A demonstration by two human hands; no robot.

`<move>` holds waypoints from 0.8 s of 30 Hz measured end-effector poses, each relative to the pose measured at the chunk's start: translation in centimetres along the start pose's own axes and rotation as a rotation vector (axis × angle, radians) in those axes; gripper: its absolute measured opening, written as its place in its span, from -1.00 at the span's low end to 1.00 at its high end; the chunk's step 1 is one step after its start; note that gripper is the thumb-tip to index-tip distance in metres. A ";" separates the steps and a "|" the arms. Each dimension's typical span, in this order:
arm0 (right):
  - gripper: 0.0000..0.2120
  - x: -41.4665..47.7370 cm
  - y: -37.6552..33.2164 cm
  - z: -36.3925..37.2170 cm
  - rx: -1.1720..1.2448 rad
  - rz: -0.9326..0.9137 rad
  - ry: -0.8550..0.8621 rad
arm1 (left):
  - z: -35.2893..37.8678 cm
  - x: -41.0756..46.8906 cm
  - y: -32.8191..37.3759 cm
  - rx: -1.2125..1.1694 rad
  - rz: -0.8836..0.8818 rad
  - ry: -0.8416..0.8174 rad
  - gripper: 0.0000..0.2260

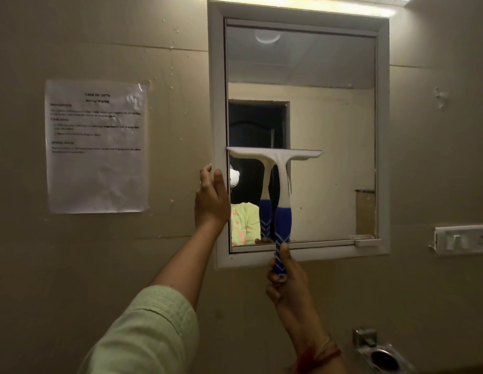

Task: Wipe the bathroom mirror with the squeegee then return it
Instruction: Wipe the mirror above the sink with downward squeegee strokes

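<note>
Fingers (272, 281) of the right hand (287, 282) curl round the squeegee (282, 184) handle, its blade against the mirror (329, 117) at eight o'clock; the left hand (211, 201) rests straight-fingered on the frame (217, 76) at eight.

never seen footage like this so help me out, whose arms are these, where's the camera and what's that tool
No machine here: a person wears a camera on the head, so the one picture looks out at their own arms. The right hand grips the blue end of a squeegee, whose white blade lies across the left half of the mirror, about midway up. The left hand rests on the left edge of the mirror frame. A printed sheet is stuck on the wall to the left.
</note>
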State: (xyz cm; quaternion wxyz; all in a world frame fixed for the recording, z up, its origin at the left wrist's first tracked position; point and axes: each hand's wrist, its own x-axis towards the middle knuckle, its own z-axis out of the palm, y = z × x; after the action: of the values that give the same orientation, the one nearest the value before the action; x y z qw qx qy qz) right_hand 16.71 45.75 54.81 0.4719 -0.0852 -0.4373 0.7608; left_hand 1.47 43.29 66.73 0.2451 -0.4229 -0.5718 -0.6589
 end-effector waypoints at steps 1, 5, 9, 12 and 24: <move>-0.63 -0.1 0.3 -0.1 0.022 0.015 -0.005 | 0.0 0.0 0.0 -0.004 0.002 0.000 -0.57; -0.47 0.4 -1.1 1.1 0.029 -0.017 -0.047 | -0.1 0.0 0.0 -0.016 0.011 0.009 -0.56; -0.39 1.2 -2.1 1.9 -0.012 -0.064 -0.064 | -0.2 -0.1 0.2 -0.025 0.008 0.001 -0.54; -0.52 0.8 -0.3 0.5 -0.017 -0.036 -0.011 | -0.1 -0.1 0.2 -0.019 0.010 0.004 -0.56; -0.65 -0.2 -1.9 -1.6 -0.103 -0.077 0.050 | 0.0 0.1 0.0 0.006 0.008 0.019 -0.59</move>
State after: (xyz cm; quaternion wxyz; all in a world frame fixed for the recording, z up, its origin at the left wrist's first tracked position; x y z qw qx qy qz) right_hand 18.95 46.85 55.19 0.5066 -0.1112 -0.4669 0.7162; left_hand 1.41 43.33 66.77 0.2546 -0.4183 -0.5697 -0.6600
